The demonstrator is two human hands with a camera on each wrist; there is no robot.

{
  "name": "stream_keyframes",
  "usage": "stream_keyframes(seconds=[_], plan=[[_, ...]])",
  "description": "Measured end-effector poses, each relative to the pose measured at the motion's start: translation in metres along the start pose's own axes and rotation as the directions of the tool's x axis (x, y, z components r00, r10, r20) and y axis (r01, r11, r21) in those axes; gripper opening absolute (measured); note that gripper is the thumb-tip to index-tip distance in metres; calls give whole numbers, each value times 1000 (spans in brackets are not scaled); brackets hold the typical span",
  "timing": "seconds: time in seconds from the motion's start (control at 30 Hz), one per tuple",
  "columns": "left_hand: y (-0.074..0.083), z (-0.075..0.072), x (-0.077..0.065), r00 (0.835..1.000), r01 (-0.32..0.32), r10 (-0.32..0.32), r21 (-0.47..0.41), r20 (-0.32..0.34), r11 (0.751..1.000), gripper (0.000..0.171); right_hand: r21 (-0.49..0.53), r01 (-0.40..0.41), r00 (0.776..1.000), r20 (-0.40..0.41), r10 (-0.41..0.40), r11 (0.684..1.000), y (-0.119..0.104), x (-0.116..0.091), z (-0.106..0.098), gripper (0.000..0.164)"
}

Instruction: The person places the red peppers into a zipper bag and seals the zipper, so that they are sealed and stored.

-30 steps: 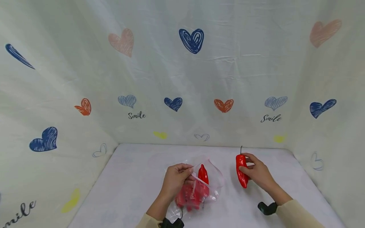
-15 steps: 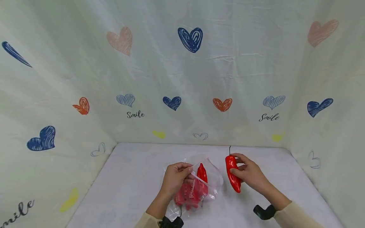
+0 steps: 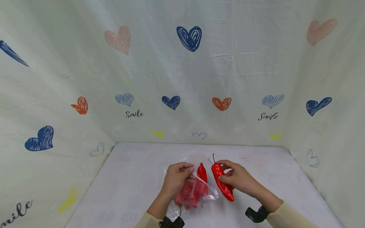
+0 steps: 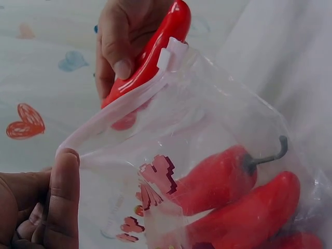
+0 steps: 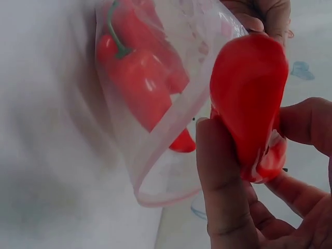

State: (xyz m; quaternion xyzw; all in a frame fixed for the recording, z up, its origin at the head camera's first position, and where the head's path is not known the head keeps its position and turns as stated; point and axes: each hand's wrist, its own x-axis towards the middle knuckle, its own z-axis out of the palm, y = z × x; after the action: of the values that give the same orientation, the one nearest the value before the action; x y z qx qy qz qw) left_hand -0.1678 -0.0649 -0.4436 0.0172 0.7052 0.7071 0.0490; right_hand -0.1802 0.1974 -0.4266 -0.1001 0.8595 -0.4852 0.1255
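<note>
My left hand (image 3: 177, 176) pinches the pink zip edge of a clear plastic bag (image 4: 119, 202), and the bag's mouth gapes toward the right. Several red chili peppers (image 4: 218, 179) with dark green stems lie inside, seen through the printed film. Between the thumb and fingers of my right hand (image 3: 238, 179) is another glossy red chili pepper (image 3: 221, 182), stem up and tilted. It is right at the bag's open mouth, overlapping the zip edge in the left wrist view. In the right wrist view this pepper (image 5: 251, 88) stands beside the pink rim, its blunt tip facing the camera.
A white-covered table (image 3: 128, 186) lies under both hands. Behind and on both sides hangs a pale curtain (image 3: 245, 72) printed with hearts and the word Smile. A dark wrist-camera mount (image 3: 256, 214) sits at the right wrist, another mount (image 3: 172, 222) at the left.
My right hand has carried its chili pepper leftward and a little nearer to me, up to the bag's mouth. The left hand keeps its hold on the bag edge, almost unmoved.
</note>
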Motion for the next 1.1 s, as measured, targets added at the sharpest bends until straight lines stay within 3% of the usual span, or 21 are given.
stream_keyframes(seconds=[0.27,0.4,0.6,0.83,1.0,1.1], plan=[[0,3,-3,999,-19,19,17,26,1000,23,1,-9,986,165,8,1000,-3,3,9,63],[1,6,-4,998,-17,16,16,61,1000,23,23,-30,983,182,25,999,-3,8,13,60],[2,10,-7,993,-11,9,18,114,1000,25,65,-54,997,67,50,996,-2,16,27,68],[3,9,-7,995,-14,12,21,100,1000,23,104,-57,990,-119,69,993,-4,17,52,68],[3,5,-6,997,-22,21,26,69,999,24,108,-23,986,-161,40,994,-2,17,65,65],[3,3,-7,998,-23,22,13,62,1000,25,54,-5,987,-159,13,999,0,17,70,65]])
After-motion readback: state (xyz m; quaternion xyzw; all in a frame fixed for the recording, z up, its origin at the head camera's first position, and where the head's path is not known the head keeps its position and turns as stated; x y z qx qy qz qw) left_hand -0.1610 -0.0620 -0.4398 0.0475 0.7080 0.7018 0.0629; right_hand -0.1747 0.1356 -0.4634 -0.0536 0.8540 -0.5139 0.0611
